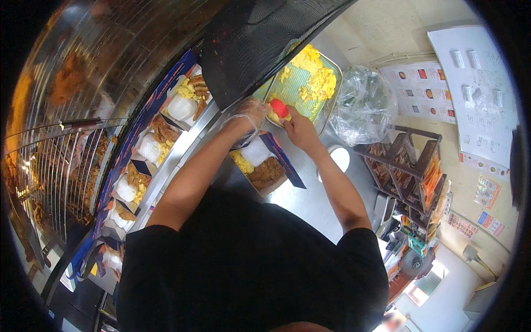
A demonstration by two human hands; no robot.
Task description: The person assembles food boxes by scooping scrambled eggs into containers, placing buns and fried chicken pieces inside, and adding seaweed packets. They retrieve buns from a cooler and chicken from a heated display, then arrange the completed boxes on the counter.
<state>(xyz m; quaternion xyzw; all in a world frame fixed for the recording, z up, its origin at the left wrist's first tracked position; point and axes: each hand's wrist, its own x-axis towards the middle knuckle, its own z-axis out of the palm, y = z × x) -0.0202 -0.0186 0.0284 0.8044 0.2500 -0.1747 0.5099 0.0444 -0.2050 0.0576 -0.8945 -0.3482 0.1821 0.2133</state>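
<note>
My right hand (300,130) is closed at the near edge of a metal tray (330,108), gripping a small red tool with a rounded end (279,108), perhaps a scoop. Scrambled egg (318,77) is heaped on the tray's green mesh liner, mostly toward the far right. Beside the red tool, my left hand (251,113) wears a clear plastic glove; its fingers are blurred and partly hidden. Just below my hands stands an open meal box (282,169) with a dark blue flap. White rice (255,151), yellow egg and brown fried meat (267,172) fill it.
Several filled meal boxes (148,146) line a ledge at left, next to a wire rack (63,177). Black mesh (249,50) hangs over the far side. A clear plastic bag (362,105), white round lid (334,161) and brown packet rack (404,166) stand at right.
</note>
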